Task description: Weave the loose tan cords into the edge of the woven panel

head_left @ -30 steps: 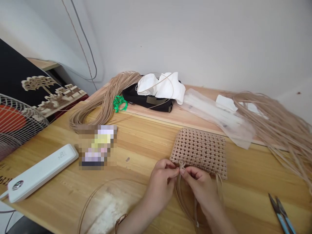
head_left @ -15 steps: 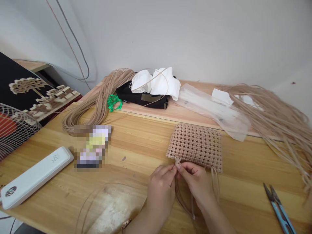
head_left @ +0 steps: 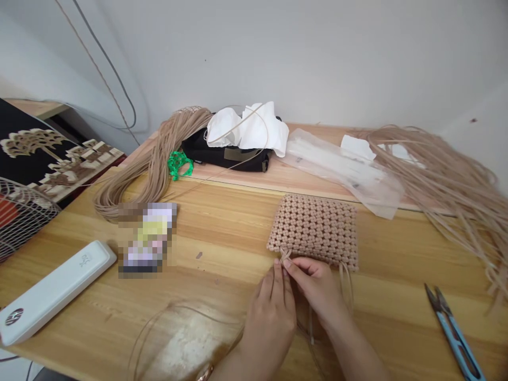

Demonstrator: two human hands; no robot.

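A tan woven cord panel [head_left: 313,227] of knotted rows lies flat on the wooden table. At its near left corner is a loose knot of tan cord [head_left: 284,255]. My right hand [head_left: 315,283] pinches this cord between thumb and index finger. From the left, my left hand [head_left: 272,309] meets it with fingers pressed together at the cord; its fingertips partly hide what they grip. Loose cord ends [head_left: 346,280] hang from the panel's near right corner, and more trail beneath my hands.
Blue-handled thread snips [head_left: 452,333] lie at right. A white elongated device [head_left: 57,291] and a blurred-out phone [head_left: 148,238] are on the left. Cord bundles [head_left: 154,164], a black bag [head_left: 226,153] under white paper [head_left: 254,127], green ribbon [head_left: 180,165] and a plastic sleeve [head_left: 345,172] line the back.
My left hand has turned, its fingers now straighter and pointing up toward the knot. My right hand keeps its pinch. The view has shifted slightly.
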